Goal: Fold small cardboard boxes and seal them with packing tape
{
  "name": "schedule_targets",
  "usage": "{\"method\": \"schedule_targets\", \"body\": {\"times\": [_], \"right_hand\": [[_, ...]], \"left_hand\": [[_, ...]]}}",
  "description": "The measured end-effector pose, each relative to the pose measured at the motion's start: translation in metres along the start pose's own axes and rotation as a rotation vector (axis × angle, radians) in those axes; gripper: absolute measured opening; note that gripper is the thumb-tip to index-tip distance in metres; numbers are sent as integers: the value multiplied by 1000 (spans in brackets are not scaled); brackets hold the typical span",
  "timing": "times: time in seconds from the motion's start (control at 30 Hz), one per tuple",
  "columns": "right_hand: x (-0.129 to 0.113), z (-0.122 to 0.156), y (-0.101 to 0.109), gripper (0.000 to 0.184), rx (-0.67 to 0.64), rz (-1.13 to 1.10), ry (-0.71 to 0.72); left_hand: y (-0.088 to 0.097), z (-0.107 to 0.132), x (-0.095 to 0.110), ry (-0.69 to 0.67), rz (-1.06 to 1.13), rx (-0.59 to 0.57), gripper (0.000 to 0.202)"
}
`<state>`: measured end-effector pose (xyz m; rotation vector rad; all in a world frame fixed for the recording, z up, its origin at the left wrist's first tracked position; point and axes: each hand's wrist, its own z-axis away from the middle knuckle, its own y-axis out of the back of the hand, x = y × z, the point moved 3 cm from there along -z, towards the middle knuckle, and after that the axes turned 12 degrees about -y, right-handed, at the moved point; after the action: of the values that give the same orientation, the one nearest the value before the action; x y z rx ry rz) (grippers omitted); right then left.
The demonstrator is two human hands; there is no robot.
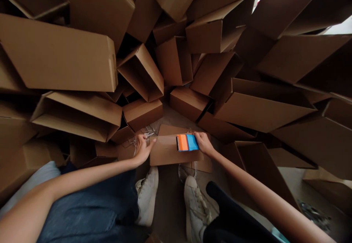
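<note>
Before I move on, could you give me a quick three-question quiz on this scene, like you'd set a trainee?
1. Which hand holds the orange-and-blue object?
2. True or false: both shoes are bright red.
3. Fill in the missing word: brown cardboard ____ are piled up ahead.

Key:
1. The right hand.
2. False; the shoes are whitish.
3. Boxes.

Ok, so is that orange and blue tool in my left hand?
No, your right hand holds the orange and blue tool, while your left hand is at the left end of the cardboard box.
</note>
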<state>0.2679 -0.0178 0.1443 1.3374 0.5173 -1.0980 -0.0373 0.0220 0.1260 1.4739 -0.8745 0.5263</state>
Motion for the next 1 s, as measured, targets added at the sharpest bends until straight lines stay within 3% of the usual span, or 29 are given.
{"method": "schedule_targets", "body": {"times": [0.1, 0.27, 0.7, 0.87, 1.0], "right_hand": [[-1, 0, -1, 44, 3, 11, 10], [-1, -1, -2, 43, 5, 29, 11], [2, -2, -2, 44, -11, 51, 6], [5, -3, 0, 44, -7, 38, 7], [10, -3, 3, 44, 0, 26, 8]], "left_hand": [[6, -12, 9, -37, 68, -36, 20], [24, -28, 22, -86, 141, -75, 25], [48, -39, 76, -183, 166, -142, 28], [83, -52, 76, -122, 171, -98, 31], [103, -61, 62, 3, 169, -274, 39]]}}
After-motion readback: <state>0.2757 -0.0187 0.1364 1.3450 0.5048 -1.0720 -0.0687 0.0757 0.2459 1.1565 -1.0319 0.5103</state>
